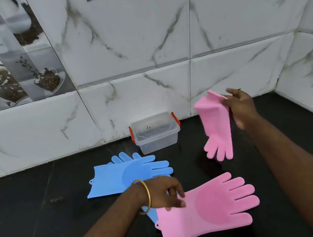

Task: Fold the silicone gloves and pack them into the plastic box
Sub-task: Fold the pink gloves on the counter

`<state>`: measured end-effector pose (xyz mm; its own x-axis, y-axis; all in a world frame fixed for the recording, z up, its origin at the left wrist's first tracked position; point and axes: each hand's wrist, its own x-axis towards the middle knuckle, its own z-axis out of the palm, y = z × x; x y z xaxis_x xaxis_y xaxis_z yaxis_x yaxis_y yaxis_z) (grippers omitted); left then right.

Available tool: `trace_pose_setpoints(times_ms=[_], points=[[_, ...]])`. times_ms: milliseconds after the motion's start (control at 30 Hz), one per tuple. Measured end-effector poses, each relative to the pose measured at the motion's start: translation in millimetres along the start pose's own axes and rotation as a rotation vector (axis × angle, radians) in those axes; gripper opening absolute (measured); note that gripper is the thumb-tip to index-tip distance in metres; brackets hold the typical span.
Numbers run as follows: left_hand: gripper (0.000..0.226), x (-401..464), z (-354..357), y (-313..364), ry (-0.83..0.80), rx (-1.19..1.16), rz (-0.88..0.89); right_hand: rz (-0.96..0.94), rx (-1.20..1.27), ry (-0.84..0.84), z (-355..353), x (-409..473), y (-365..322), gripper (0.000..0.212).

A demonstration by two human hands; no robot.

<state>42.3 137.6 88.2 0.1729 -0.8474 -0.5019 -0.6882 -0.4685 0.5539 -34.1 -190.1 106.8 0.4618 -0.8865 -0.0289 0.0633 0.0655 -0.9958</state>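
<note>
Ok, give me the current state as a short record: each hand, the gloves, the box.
right hand: raised, pinching the cuff of a hanging pink glove, fingers pointing down
left hand: resting on the cuff end of the flat pink glove, fingers curled at its edge
blue gloves: lying on the counter, overlapping, unfolded
plastic box: against the wall, lid on, red latches, looks to hold no gloves
folded so far: none
packed so far: none

We see pink gloves [206,209], blue gloves [123,173], a clear box [156,133] with red clips, black counter [41,199], grey-veined white tiles [138,38].
</note>
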Motion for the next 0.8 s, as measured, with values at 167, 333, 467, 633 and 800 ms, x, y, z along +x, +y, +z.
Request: trace_pose_setpoints(times_ms=[167,333,467,633,800], points=[[0.011,16.7,-55.9,42.2,0.639,0.07,0.372,-0.273,-0.256,-0.397,15.3,-14.1,-57.4,0.038],[0.041,28.4,-100.5,84.7,1.129,-0.093,0.48,-0.322,-0.094,-0.693,34.2,-24.4,-85.5,0.036],[0.051,23.5,-121.7,98.6,0.918,-0.282,0.479,-0.26,0.093,-0.693,44.9,-29.4,-91.6,0.03],[0.05,18.7,-132.4,102.5,0.906,-0.24,0.356,-0.228,-0.079,-0.448,66.8,-59.6,-71.1,0.024],[0.033,17.9,-124.1,95.1,0.859,-0.146,0.062,-0.072,0.384,0.026,55.4,-162.7,-25.9,0.011]])
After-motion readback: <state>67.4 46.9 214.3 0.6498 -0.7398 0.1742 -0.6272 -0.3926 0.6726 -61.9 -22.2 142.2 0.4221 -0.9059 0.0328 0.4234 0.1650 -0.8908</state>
